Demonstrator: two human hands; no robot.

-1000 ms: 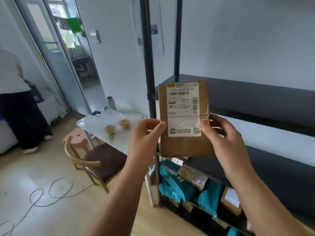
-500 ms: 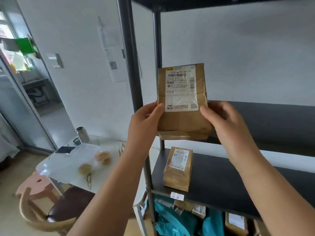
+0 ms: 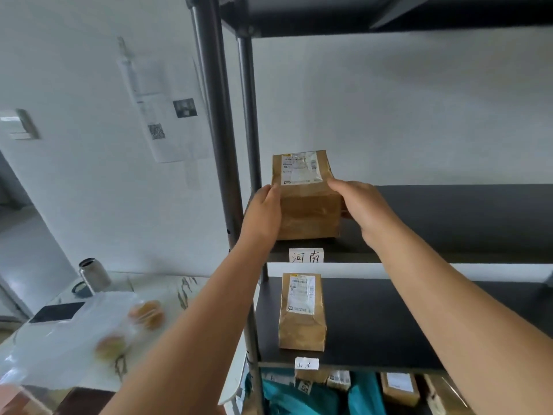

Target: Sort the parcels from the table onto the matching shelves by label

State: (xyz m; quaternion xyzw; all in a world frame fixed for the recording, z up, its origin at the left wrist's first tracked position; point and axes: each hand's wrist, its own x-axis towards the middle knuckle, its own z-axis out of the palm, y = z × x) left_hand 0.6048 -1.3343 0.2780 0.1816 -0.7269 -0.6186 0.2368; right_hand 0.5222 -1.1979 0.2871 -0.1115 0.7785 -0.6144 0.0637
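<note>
Left hand (image 3: 263,215), right hand (image 3: 363,209), bare forearms, seemingly no sleeves

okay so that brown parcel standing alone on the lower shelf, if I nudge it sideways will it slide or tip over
The lower brown parcel probably tips rather than slides: it stands upright, taller than its base is wide. Its creased paper wrap looks soft, so it may dent under a push. The dark shelf looks smooth, so a low push might slide it.

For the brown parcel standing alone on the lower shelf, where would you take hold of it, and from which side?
Grip the lower parcel by its two narrow sides at mid-height, coming from the open front of the shelf. It stands upright with its label facing out, its flanks are free, and nothing stands beside it. A post stands just to its left, so I would come in straight rather than from that side.
</note>
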